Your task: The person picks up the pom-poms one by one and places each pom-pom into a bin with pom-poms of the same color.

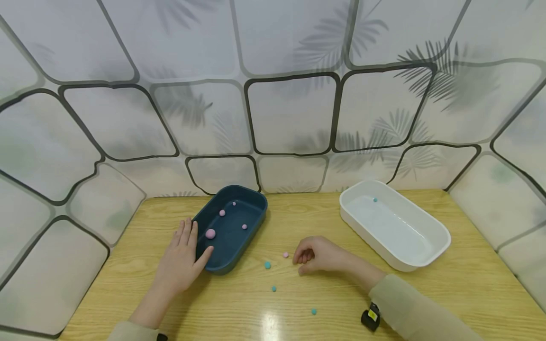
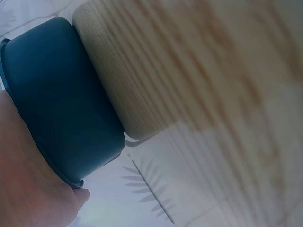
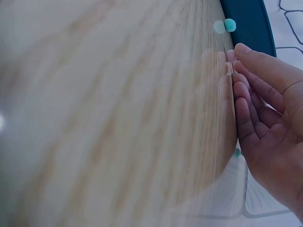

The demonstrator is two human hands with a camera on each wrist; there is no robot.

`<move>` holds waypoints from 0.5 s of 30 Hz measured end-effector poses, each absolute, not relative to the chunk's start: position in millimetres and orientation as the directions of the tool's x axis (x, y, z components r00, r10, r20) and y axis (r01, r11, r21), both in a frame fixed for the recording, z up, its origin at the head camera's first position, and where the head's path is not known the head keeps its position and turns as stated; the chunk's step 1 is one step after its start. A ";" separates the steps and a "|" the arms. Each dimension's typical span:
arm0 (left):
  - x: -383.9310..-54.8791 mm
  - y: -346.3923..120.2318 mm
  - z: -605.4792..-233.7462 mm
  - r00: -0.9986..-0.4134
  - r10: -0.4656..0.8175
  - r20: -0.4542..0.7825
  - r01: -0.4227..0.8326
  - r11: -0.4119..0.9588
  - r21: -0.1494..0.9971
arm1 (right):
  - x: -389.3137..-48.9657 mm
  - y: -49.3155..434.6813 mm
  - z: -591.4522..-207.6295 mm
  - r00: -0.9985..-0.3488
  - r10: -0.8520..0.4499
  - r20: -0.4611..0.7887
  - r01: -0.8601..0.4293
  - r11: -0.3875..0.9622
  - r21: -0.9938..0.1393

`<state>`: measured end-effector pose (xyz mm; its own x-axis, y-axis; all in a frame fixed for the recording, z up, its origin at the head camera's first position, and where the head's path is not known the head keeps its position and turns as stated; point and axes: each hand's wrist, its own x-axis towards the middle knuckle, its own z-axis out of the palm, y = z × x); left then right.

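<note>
My left hand [image 1: 181,263] rests against the left side of a dark blue tray [image 1: 251,237], its fingers straight and the thumb over the near rim. Several pink balls, the largest a pink ball [image 1: 210,234], lie inside that tray. Over the table, my right hand [image 1: 322,255] has loosely bent fingers and no visible thing in them. Just left of its fingertips lies a small pink ball [image 1: 286,255]. Teal balls are scattered nearby: one teal ball [image 1: 267,265] by the blue tray, a second [image 1: 274,288] nearer, a third [image 1: 313,311] near the front.
A white tray [image 1: 428,237] stands at the right with one small teal ball [image 1: 375,200] in it. Patterned fabric walls [image 1: 294,118] enclose the wooden table [image 1: 239,308] at the back and sides. A black wrist device [image 1: 370,318] sits at the right sleeve.
</note>
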<state>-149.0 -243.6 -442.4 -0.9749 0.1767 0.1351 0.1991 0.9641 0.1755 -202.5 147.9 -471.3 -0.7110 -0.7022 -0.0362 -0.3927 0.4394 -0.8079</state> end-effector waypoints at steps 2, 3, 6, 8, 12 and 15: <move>-148.9 -243.7 -442.2 -0.975 0.176 0.134 0.198 0.964 0.176 | -202.4 147.6 -470.8 -0.703 -0.711 -0.030 -0.408 0.437 -0.802; -148.8 -243.7 -442.1 -0.975 0.175 0.134 0.197 0.964 0.177 | -202.4 147.6 -470.9 -0.698 -0.715 -0.026 -0.417 0.436 -0.797; -148.7 -243.5 -441.8 -0.975 0.175 0.136 0.198 0.964 0.176 | -202.0 147.7 -471.1 -0.684 -0.730 -0.010 -0.448 0.431 -0.784; -148.7 -243.4 -441.5 -0.975 0.176 0.135 0.198 0.964 0.178 | -201.5 147.7 -470.9 -0.676 -0.737 -0.001 -0.464 0.427 -0.776; -148.7 -243.2 -441.0 -0.976 0.176 0.129 0.198 0.963 0.184 | -200.5 147.6 -469.9 -0.665 -0.747 0.007 -0.487 0.426 -0.763; -148.6 -243.4 -440.8 -0.977 0.175 0.124 0.196 0.963 0.186 | -199.7 147.1 -469.2 -0.658 -0.753 0.005 -0.500 0.432 -0.750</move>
